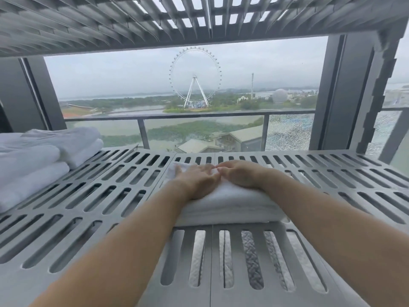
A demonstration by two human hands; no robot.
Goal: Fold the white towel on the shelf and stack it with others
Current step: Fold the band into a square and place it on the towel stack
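A white towel (pixel 230 204) lies folded into a thick rectangle on the grey slotted shelf (pixel 110 196), near the middle. My left hand (pixel 199 180) rests flat on its top, fingers spread and pointing away from me. My right hand (pixel 239 175) lies palm down beside it on the towel's far right part, fingertips nearly touching the left hand's. Neither hand grips the cloth. A stack of other folded white towels (pixel 39 158) sits at the shelf's left end, apart from both hands.
Another slotted shelf (pixel 155 21) hangs close overhead. A grey upright post (pixel 363 91) stands at the right rear. Behind the shelf is a window with a railing. More white fabric shows through the slots below.
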